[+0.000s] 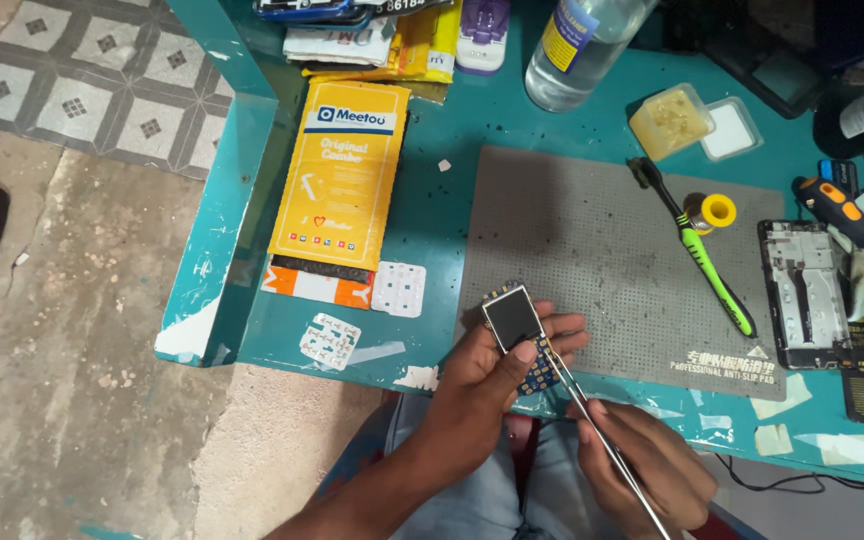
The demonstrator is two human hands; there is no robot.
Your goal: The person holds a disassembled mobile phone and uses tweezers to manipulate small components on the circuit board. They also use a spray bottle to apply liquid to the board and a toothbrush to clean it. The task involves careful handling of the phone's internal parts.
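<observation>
My left hand [497, 365] grips a small blue circuit board [522, 335] with a dark square screen on it, held over the near edge of the grey mat [612, 250]. The thumb presses on the screen's lower corner. My right hand [647, 465] holds thin metal tweezers [592, 420], their tip touching the board's lower right edge. Both hands sit above my lap, just in front of the teal table [432, 215].
A green-handled brush [707, 262], a yellow solder spool [714, 211], an opened phone frame [802, 290] and an orange screwdriver [842, 212] lie to the right. A yellow packet [342, 175] lies left of the mat, a clear bottle [577, 45] behind it.
</observation>
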